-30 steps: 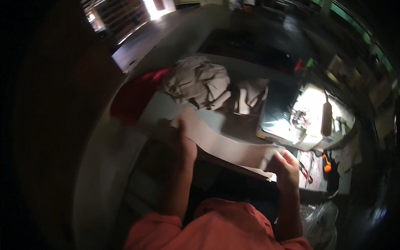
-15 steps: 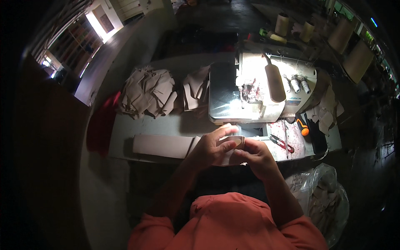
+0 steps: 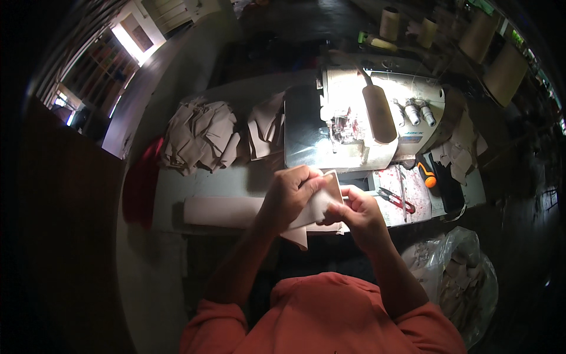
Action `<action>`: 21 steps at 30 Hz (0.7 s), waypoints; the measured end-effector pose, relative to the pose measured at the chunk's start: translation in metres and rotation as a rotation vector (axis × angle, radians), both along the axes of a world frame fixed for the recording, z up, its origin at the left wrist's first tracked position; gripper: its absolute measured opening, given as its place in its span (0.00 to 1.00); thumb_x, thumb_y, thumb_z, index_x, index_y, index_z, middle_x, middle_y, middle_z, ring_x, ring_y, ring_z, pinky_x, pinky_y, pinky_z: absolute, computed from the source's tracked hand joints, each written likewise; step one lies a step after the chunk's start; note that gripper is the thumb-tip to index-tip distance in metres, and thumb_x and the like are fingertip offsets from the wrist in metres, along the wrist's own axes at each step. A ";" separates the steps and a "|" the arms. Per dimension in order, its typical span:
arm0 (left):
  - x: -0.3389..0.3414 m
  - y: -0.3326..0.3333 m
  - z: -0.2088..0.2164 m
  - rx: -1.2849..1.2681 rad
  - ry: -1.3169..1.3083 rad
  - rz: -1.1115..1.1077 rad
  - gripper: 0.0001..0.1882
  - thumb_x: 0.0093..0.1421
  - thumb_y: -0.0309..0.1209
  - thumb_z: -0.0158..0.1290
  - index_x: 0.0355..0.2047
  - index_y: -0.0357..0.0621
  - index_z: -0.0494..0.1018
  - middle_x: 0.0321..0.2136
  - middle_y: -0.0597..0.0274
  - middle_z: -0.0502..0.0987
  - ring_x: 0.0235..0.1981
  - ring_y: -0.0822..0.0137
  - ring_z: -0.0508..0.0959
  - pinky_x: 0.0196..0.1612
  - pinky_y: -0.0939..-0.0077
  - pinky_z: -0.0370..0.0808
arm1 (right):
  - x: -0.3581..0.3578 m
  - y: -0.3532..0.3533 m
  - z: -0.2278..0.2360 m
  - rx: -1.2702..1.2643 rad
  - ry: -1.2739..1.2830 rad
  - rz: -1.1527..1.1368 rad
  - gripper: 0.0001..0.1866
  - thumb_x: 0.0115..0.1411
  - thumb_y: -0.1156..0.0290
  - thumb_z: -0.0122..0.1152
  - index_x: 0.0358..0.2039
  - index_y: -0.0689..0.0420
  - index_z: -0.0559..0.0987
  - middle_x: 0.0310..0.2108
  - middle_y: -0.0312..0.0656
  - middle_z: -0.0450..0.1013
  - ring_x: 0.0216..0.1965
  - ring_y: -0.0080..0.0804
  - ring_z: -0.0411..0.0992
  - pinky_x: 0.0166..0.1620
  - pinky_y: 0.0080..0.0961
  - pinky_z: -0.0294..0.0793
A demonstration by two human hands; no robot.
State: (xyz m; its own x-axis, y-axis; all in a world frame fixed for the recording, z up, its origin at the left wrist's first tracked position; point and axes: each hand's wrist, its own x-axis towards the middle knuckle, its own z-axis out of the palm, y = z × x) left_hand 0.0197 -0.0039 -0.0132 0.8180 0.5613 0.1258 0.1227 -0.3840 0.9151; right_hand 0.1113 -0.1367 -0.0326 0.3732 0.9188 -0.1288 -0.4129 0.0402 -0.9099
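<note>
Between both hands I hold a pale beige piece of fabric [image 3: 318, 203] at the table's front edge, tilted up, with a corner hanging down below. My left hand [image 3: 292, 194] is closed on its upper left part, thumb on top. My right hand [image 3: 358, 215] pinches its right edge between thumb and fingers. A long stack of pale fabric strips [image 3: 221, 210] lies flat beside and partly behind my left hand. Just beyond my hands stands a lit sewing machine [image 3: 348, 141] with a dark plate on its left.
A heap of folded fabric pieces [image 3: 200, 133] and a smaller pile [image 3: 266, 127] lie left of the machine. Red-handled thread snips [image 3: 396, 200] and an orange-ended tool [image 3: 428, 180] lie at right. A clear plastic bag [image 3: 466, 271] of scraps stands lower right. Thread cones [image 3: 389, 23] stand behind.
The fabric piece has been lifted and turned, so more of its face shows and a corner hangs lower. My left hand has moved slightly up, and the view has shifted a little.
</note>
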 end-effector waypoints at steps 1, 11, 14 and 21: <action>0.009 0.005 -0.003 0.099 -0.035 -0.007 0.06 0.50 0.26 0.51 0.22 0.34 0.70 0.19 0.60 0.72 0.20 0.78 0.69 0.23 0.82 0.65 | 0.004 0.004 -0.004 -0.004 0.025 -0.027 0.09 0.53 0.77 0.50 0.35 0.67 0.68 0.27 0.42 0.70 0.26 0.25 0.71 0.33 0.17 0.71; 0.030 0.022 -0.014 0.844 0.064 -0.150 0.07 0.44 0.24 0.49 0.26 0.41 0.71 0.25 0.56 0.67 0.29 0.58 0.68 0.34 0.70 0.67 | 0.005 0.019 -0.037 0.103 0.026 -0.285 0.17 0.53 0.81 0.46 0.44 0.67 0.60 0.30 0.47 0.69 0.26 0.26 0.71 0.31 0.18 0.72; 0.041 0.033 -0.014 0.767 0.071 -0.122 0.08 0.44 0.24 0.46 0.28 0.41 0.69 0.27 0.56 0.67 0.31 0.59 0.69 0.33 0.70 0.69 | 0.007 0.026 -0.031 0.173 0.108 -0.320 0.15 0.53 0.80 0.47 0.43 0.68 0.63 0.31 0.46 0.69 0.25 0.26 0.71 0.32 0.17 0.72; 0.057 0.048 -0.015 0.834 -0.042 -0.147 0.08 0.41 0.24 0.49 0.25 0.37 0.68 0.25 0.55 0.68 0.28 0.57 0.69 0.32 0.70 0.68 | 0.021 0.036 -0.026 0.052 0.046 -0.269 0.10 0.53 0.81 0.47 0.37 0.68 0.70 0.33 0.46 0.69 0.26 0.29 0.71 0.32 0.20 0.72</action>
State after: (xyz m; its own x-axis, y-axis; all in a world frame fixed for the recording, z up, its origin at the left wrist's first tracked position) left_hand 0.0765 0.0444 -0.0280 0.8607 0.1596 0.4834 -0.0087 -0.9448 0.3275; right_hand 0.1326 -0.1005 -0.0583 0.5993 0.7934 -0.1067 -0.4220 0.1998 -0.8843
